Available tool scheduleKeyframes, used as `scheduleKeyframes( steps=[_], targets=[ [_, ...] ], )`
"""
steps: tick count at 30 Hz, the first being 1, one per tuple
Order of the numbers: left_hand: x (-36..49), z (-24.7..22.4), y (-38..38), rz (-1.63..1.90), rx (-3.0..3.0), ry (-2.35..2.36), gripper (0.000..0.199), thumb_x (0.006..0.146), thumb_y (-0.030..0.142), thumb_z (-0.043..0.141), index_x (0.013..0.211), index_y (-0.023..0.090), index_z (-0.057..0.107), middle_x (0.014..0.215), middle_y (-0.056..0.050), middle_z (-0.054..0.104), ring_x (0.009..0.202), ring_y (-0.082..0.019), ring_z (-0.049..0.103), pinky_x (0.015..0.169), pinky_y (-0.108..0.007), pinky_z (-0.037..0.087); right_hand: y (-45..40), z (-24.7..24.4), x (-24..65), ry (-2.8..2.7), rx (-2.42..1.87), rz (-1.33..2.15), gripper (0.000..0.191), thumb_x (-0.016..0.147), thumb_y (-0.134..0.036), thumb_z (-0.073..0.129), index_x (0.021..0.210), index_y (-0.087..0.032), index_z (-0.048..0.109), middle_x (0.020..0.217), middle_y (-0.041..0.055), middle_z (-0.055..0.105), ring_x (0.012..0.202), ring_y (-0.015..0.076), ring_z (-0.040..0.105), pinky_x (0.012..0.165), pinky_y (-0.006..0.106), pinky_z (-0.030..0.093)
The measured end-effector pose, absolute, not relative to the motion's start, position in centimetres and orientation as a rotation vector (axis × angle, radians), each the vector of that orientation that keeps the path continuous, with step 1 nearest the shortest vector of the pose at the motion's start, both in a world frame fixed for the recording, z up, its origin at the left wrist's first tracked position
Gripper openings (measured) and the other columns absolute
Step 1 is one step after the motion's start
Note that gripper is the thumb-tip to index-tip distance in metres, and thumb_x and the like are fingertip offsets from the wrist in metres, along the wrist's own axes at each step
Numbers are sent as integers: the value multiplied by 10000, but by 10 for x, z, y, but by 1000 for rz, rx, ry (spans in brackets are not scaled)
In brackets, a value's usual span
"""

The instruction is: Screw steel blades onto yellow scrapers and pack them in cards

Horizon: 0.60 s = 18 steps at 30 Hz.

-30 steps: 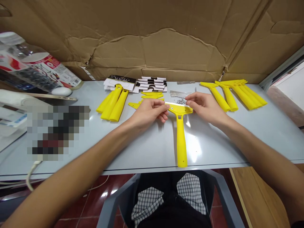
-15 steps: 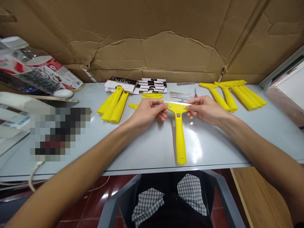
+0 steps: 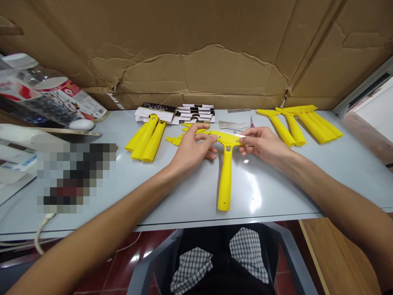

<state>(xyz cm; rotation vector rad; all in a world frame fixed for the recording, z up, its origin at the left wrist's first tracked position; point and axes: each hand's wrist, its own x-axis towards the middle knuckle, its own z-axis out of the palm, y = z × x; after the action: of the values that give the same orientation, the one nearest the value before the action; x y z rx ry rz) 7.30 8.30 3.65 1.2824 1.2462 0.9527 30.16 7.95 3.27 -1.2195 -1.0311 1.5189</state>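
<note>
A yellow scraper [image 3: 225, 174] hangs over the grey table, its wide head up and its handle toward me. A pale strip runs along the head's top edge. My right hand [image 3: 260, 143] pinches the right end of the head between thumb and fingers. My left hand [image 3: 196, 145] is at the left end, its thumb touching the head and its index finger raised away from it. Yellow flat pieces [image 3: 173, 141] lie behind my left hand. Beyond the scraper are thin metal strips [image 3: 231, 124] and a small red-tipped tool [image 3: 252, 121].
Yellow handles [image 3: 155, 141] lie at the left beside stacked printed cards [image 3: 196, 113]. More yellow scrapers [image 3: 317, 125] are at the right. Plastic bottles [image 3: 73, 98], a white mouse [image 3: 81, 125] and a blurred-out object with a cable stand left. Cardboard [image 3: 199, 69] rises behind the table [image 3: 184, 196].
The scraper's handle end has swung left and its head has tilted down to the right. My left index finger has lifted off the head. My right hand keeps its pinch.
</note>
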Motion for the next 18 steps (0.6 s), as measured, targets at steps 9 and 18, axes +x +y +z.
scheduleKeyframes(
  steps=[9, 18],
  targets=[
    [76, 35, 59, 785, 1866, 1253, 874, 845, 363, 878, 1611, 169, 504, 1267, -151, 759, 857, -199, 745, 829, -338, 627, 73, 33, 292, -964, -1194, 1476, 173, 872, -45, 793, 806, -156, 678, 754, 44, 737, 603, 135, 735, 656, 271, 648],
    [74, 26, 62, 758, 2173, 1263, 396, 918, 213, 633, 1297, 137, 720, 942, -46, 780, 613, -146, 603, 641, -321, 499, 65, 30, 284, -988, -1153, 1475, 159, 848, -88, 837, 787, -157, 706, 760, 53, 750, 637, 155, 738, 700, 312, 646]
  ],
)
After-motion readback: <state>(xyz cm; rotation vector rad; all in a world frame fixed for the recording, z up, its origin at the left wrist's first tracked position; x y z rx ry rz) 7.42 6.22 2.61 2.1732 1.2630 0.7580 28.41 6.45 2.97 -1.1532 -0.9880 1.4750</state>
